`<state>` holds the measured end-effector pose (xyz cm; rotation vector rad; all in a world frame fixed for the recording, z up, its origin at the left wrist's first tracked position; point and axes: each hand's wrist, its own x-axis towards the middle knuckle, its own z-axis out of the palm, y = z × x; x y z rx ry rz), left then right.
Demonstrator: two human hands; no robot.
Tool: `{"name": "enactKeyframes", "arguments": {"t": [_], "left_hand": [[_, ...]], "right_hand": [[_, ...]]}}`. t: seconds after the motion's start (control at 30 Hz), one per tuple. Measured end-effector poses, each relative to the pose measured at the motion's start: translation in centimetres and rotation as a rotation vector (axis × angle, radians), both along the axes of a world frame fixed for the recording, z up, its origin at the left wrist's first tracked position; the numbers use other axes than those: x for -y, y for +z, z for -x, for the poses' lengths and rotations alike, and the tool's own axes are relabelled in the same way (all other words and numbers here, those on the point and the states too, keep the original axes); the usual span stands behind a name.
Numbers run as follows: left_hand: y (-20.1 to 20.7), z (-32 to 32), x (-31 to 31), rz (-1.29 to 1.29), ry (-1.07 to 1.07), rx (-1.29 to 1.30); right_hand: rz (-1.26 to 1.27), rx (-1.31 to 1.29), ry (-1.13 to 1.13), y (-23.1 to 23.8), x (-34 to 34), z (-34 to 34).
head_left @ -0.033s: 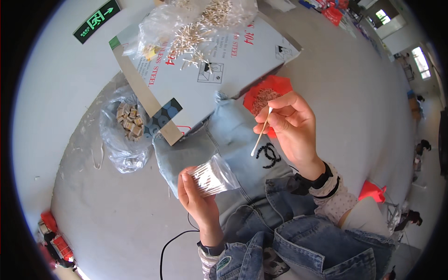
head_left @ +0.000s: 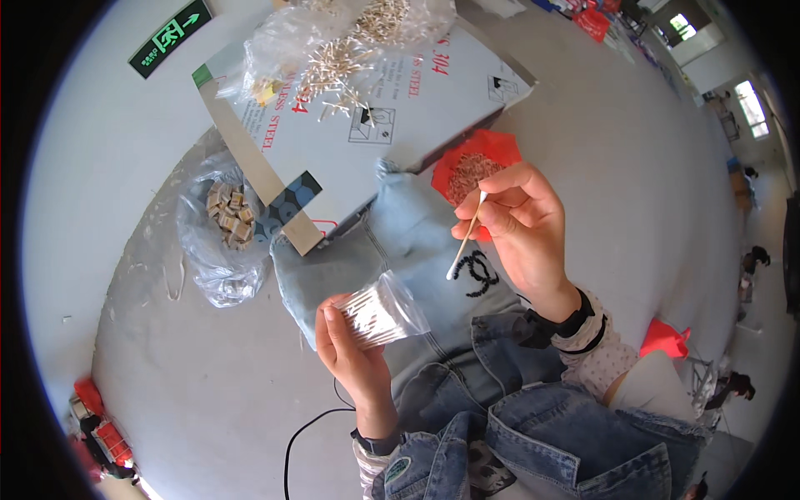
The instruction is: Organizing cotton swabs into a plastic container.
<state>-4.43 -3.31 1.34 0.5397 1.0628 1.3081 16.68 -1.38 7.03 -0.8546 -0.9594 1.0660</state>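
Between the thumb and fingers of my right hand (head_left: pixel 529 229) is a single cotton swab (head_left: pixel 467 236), tilted with its lower white tip pointing down and left. My left hand (head_left: pixel 354 358) grips a small clear plastic bag (head_left: pixel 379 315) filled with a row of cotton swabs. The bag's loose end points right, toward my other hand but apart from it. Both hands are above my light blue jeans (head_left: pixel 408 221). Ahead, a loose heap of cotton swabs (head_left: pixel 333 75) spills from a large clear plastic bag (head_left: pixel 279 42) onto a box.
The printed grey box (head_left: pixel 417 117) stands in front of my knees. Left of it, a clear bag (head_left: pixel 225 279) on the floor holds small brownish packs (head_left: pixel 232 218). A red bag (head_left: pixel 500 147) with many thin pieces lies beyond my right hand. A black cable (head_left: pixel 292 442) runs along the floor.
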Motion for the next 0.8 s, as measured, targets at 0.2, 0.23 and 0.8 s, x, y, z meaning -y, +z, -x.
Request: {"name": "enactKeyframes", "arguments": {"t": [0.2, 0.23, 0.8], "left_hand": [[2.2, -0.9, 3.0, -0.081, -0.016, -0.074], [2.4, -0.9, 3.4, -0.082, -0.014, -0.078], [4.9, -1.8, 7.0, -0.176, -0.706, 0.238]], "right_hand": [[0.077, -0.055, -0.01, 0.4, 5.4, 0.5], [0.076, -0.059, -0.008, 0.2, 6.0, 0.6], [0.413, -0.427, 0.144, -0.7, 10.2, 0.7]]}}
